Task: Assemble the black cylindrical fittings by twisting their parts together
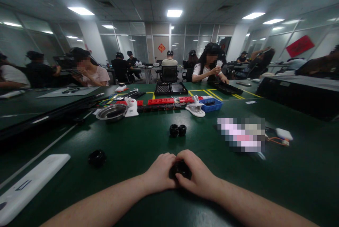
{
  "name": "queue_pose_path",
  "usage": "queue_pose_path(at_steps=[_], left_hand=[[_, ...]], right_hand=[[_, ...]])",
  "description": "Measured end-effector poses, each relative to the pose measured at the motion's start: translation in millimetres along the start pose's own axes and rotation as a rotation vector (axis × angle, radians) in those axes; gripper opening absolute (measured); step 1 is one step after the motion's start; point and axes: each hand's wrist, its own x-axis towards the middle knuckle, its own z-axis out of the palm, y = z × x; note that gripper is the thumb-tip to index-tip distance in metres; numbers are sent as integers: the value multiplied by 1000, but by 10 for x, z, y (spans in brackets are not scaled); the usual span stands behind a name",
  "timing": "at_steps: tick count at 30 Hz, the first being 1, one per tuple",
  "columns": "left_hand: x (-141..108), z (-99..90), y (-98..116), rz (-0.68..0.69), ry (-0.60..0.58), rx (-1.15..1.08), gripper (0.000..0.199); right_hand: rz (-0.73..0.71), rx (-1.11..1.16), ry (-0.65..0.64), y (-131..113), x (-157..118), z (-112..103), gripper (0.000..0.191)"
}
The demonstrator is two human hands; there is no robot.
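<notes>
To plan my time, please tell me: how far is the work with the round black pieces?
Two black pieces stand side by side, perhaps already done. The left hand and right hand hold a third piece. A fourth piece sits apart at left, perhaps left to do; one picture cannot confirm.

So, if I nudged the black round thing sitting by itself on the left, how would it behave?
The black round thing might roll or rock, since its sides look curved. Its glossy surface could make it slippery. It's probably stiff, as it seems to keep its shape unsupported.
</notes>
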Motion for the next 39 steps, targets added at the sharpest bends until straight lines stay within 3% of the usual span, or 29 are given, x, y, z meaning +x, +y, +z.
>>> queue_pose_path(at_steps=[4,11,14,19,26,29,34,39], left_hand=[[-6,4,3,-26,2,9,29],[13,23,-20,39,5,-4,43],[6,9,-3,18,-1,-3,38],[-3,14,-10,-33,-5,25,34],[10,39,-58,60,20,-13,40],[8,40,-42,21,19,-10,34],[-3,37,-24,-8,18,-6,33],[4,33,-45,49,13,-23,41]], right_hand=[[-78,69,-45,-25,-11,-19,44],[117,-75,30,3,15,13,35],[53,-8,6,0,8,13,32],[-70,65,-30,-36,-5,-29,44],[92,-89,50,1,16,-1,32],[22,-9,-10,-12,15,-12,28],[-148,85,-43,-46,2,-59,43],[36,-59,37,-27,14,-45,35]])
